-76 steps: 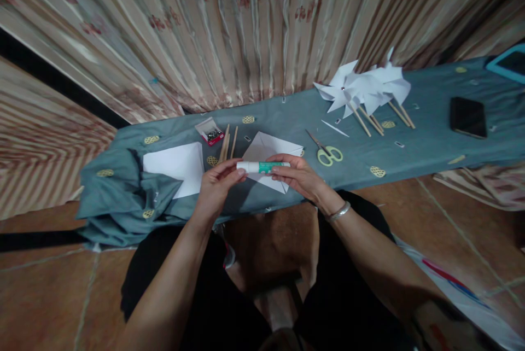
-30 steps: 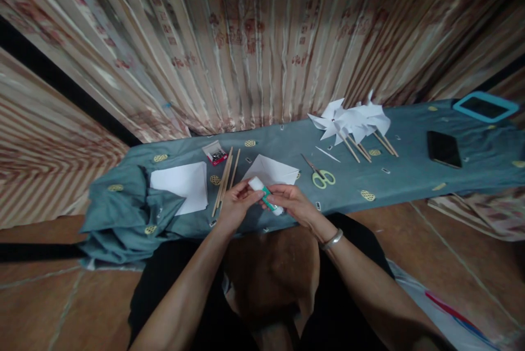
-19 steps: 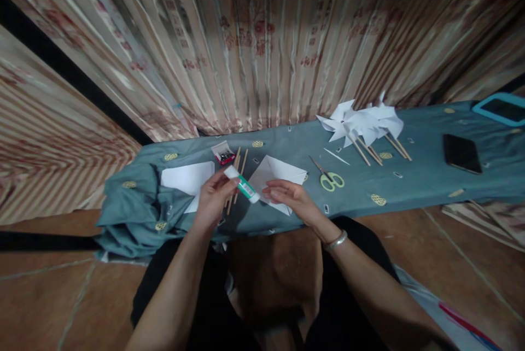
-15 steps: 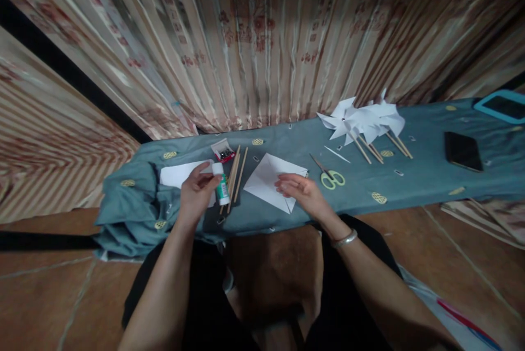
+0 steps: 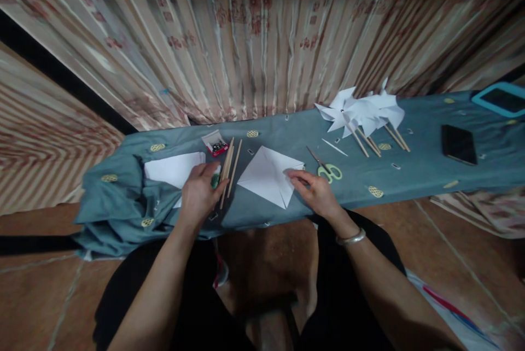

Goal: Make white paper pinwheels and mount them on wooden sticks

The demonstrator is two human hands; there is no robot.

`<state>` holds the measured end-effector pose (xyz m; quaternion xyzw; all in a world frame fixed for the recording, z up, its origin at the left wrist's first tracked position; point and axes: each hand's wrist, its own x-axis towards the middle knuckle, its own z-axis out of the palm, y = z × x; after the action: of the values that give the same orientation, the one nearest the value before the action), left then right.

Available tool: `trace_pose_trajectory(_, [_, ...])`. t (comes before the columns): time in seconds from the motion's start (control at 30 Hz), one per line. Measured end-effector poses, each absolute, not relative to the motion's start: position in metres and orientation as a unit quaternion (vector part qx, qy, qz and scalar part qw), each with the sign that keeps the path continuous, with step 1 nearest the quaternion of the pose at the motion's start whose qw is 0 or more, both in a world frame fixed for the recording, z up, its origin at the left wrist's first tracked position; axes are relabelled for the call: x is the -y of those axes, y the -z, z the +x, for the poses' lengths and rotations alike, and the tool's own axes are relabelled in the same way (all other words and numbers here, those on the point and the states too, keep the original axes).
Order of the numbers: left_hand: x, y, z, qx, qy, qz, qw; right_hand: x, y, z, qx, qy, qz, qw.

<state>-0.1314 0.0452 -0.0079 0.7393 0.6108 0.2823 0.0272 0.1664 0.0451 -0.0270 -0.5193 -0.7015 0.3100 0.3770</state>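
My left hand (image 5: 200,191) is curled around a green and white glue stick (image 5: 215,178), most of which it hides, beside several thin wooden sticks (image 5: 231,173). To their right, a white paper square (image 5: 262,176) lies turned cornerwise, with cut or fold lines near its right and lower corners. My right hand (image 5: 315,192) is over the square's lower right edge, thumb and fingers closed together at the paper. Just beyond it lie scissors with yellow-green handles (image 5: 330,172).
A small open box of metal pins (image 5: 216,143) and a white paper stack (image 5: 174,169) are on the left. White paper pinwheels (image 5: 365,113) on sticks lie right of centre, near a thin white strip (image 5: 334,147). Farther right are a dark phone (image 5: 459,144) and a blue-framed tablet (image 5: 502,99).
My left hand has turned over the glue stick and lowered toward the cloth, covering most of it. My right hand has drawn back slightly toward the paper's right edge. The view has shifted a little.
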Motion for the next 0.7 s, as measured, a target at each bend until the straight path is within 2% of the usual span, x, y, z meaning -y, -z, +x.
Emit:
trace_pose_trajectory(0.1, [-0.031, 0.008, -0.096, -0.463, -0.258, 0.847, 0.032, -0.040, 0.026, 0.167, 0.770, -0.247, -0.477, 0.345])
trace_pose_trajectory(0.2, [-0.024, 0.015, -0.069, -0.388, -0.231, 0.890, 0.053, -0.035, 0.028, 0.166, 0.801, -0.215, -0.459, 0.320])
trace_pose_trajectory(0.4, [-0.029, 0.026, -0.060, -0.370, -0.223, 0.900, 0.058, -0.034, 0.030, 0.167, 0.817, -0.205, -0.455, 0.290])
trace_pose_trajectory(0.7, [-0.032, 0.032, -0.062, -0.366, -0.282, 0.884, 0.072, -0.035, 0.019, 0.167, 0.802, -0.246, -0.468, 0.278])
